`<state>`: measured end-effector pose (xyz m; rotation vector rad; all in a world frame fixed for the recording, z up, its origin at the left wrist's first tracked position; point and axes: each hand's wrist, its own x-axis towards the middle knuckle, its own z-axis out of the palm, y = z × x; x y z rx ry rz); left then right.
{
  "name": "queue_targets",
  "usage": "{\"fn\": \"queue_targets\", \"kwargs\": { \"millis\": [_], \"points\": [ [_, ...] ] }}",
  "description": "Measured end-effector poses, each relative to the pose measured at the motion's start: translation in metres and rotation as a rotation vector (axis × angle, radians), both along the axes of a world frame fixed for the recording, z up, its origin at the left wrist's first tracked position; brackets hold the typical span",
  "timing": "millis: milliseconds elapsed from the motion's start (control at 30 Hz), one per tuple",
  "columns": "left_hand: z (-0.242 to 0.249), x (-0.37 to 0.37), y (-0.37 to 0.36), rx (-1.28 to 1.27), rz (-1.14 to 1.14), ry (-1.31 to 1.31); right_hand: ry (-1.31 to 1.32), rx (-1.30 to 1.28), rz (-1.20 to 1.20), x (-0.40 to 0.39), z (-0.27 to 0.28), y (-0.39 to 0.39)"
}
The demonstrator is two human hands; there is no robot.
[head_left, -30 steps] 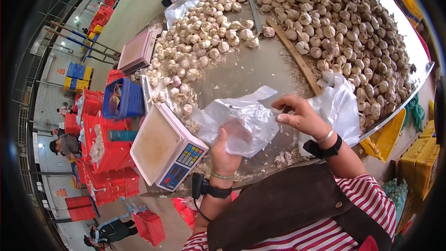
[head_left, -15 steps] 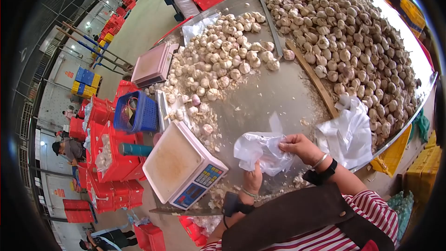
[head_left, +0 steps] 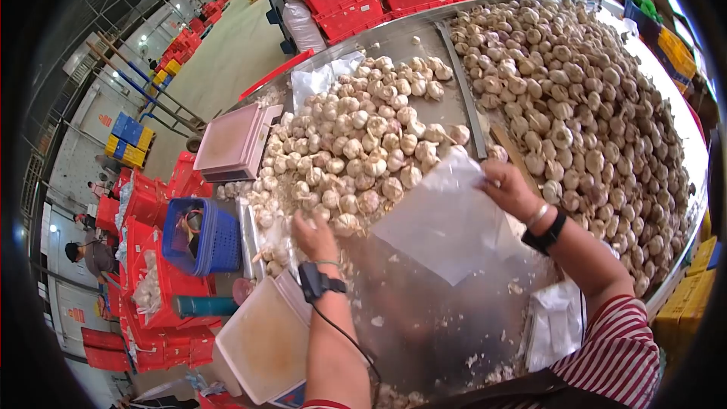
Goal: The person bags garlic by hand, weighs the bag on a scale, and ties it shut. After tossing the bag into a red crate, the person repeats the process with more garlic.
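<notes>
My right hand [head_left: 510, 188] pinches the upper edge of a clear plastic bag [head_left: 454, 220], which hangs spread out above the metal table [head_left: 409, 341]. At the lower edge of the pale garlic heap [head_left: 356, 136] is my left hand [head_left: 315, 236], its fingers somewhat blurred and apart, with nothing visible in them. The bigger, browner garlic heap [head_left: 575, 106] fills the table's right side. A stack of plastic bags [head_left: 555, 323] lies below my right forearm.
A white scale [head_left: 269, 337] stands beside my left forearm, with another scale [head_left: 231, 140] farther up. Left of the table are a blue basket [head_left: 219, 242], a teal bottle [head_left: 204, 306] and red crates [head_left: 151, 257]. A metal divider [head_left: 463, 91] separates the heaps.
Both hands have moved up the table and apart. My left hand has let go of the bag and reached the pale garlic; the bag now hangs spread from my right hand. The view has shifted.
</notes>
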<state>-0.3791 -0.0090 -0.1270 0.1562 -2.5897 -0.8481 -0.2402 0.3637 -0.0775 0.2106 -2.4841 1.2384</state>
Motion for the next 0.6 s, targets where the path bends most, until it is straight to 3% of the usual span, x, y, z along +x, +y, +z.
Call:
{"fn": "queue_targets", "kwargs": {
  "millis": [67, 167, 200, 267, 333, 367, 433, 533, 567, 600],
  "points": [
    [0.002, -0.033, -0.011, -0.212, 0.197, -0.277, -0.022, -0.147, -0.041, -0.054, -0.013, 0.019],
    [-0.028, -0.072, -0.041, -0.267, 0.16, -0.479, -0.13, -0.265, -0.112, -0.126, -0.062, 0.047],
    [-0.023, -0.074, -0.041, -0.268, 0.162, -0.476, -0.18, -0.24, -0.149, -0.146, -0.077, 0.05],
    [-0.017, -0.079, -0.041, -0.347, -0.048, -0.396, -0.227, -0.223, -0.187, -0.178, -0.092, 0.055],
    [-0.044, -0.098, -0.055, -0.281, -0.143, -0.286, -0.571, -0.293, -0.083, -0.198, -0.086, 0.038],
    [-0.044, -0.099, -0.051, -0.212, -0.206, -0.215, -0.542, -0.483, 0.023, -0.203, -0.093, 0.029],
    [-0.049, -0.093, -0.037, -0.112, -0.236, -0.027, -0.561, -0.48, 0.056, -0.205, -0.099, 0.012],
    [-0.045, -0.075, -0.017, 0.099, -0.399, -0.04, -0.552, -0.565, 0.111, -0.193, -0.107, -0.014],
    [-0.035, -0.066, -0.004, -0.092, -0.416, -0.002, -0.604, -0.604, 0.135, -0.184, -0.099, -0.022],
    [-0.044, -0.059, 0.004, 0.069, -0.412, 0.002, -0.656, -0.642, 0.158, -0.175, -0.094, -0.028]
  ]
}}
